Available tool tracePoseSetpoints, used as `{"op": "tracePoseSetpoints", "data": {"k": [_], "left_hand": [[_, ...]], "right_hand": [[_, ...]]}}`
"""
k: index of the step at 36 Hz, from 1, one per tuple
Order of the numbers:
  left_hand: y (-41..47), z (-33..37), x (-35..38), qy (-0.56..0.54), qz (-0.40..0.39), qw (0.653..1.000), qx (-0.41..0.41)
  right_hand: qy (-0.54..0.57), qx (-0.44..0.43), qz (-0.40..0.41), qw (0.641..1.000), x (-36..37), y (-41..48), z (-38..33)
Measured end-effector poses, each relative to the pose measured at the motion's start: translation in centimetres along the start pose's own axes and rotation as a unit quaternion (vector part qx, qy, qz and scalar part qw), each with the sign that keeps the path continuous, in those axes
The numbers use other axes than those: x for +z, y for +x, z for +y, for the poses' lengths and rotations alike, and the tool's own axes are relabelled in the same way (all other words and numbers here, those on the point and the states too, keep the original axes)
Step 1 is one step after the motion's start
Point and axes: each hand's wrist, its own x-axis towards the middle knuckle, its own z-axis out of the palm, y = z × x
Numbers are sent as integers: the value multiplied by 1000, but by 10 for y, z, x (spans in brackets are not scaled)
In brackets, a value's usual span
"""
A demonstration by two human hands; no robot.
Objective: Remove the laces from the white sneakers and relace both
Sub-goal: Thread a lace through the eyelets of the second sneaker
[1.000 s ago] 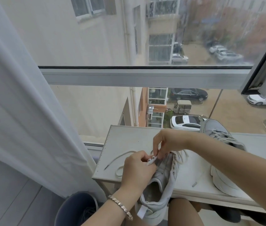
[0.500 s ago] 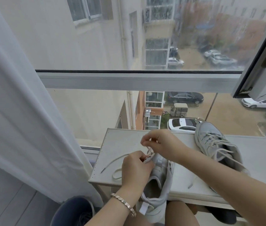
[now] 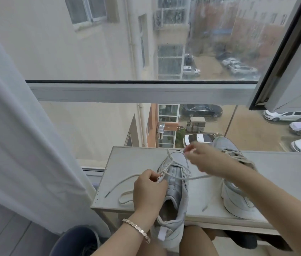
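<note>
A white sneaker (image 3: 176, 183) lies on the pale table (image 3: 127, 161) with its heel hanging over the near edge. My left hand (image 3: 148, 189) grips its left eyelet flap near the tongue. My right hand (image 3: 204, 159) is raised above the toe and pinches a stretch of the white lace (image 3: 172, 159), which runs up from the eyelets. The loose lace end (image 3: 116, 187) trails and loops on the table to the left. Another lace end (image 3: 204, 207) lies to the right. The second white sneaker (image 3: 236, 193) sits laced at the right, partly behind my right forearm.
A white curtain (image 3: 26, 135) hangs close on the left. A dark bin (image 3: 74, 241) stands on the floor below the table's left corner. The window frame (image 3: 136, 91) runs just behind the table, with an open sash (image 3: 284, 71) at upper right.
My right hand has lifted away from the eyelets toward the toe, drawing the lace up and out. The left hand has stayed on the sneaker's flap.
</note>
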Motion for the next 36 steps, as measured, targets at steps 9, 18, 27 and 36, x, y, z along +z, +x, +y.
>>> {"op": "tracePoseSetpoints", "data": {"k": [9,18,27,36], "left_hand": [[-2,4,3,-12,-5,1000,-13],[-3,2,2,-10,-8,1000,27],[13,-3,-10,-101,-151,983,-15],[39,25,0,55,-180,979,76]], "right_hand": [[-233,-88,2,968,54,11,2],[-56,-392,76,915,48,-31,-10],[34,-159,-97,982,24,-46,17],[-77,-2,138,987,22,5,47]]}}
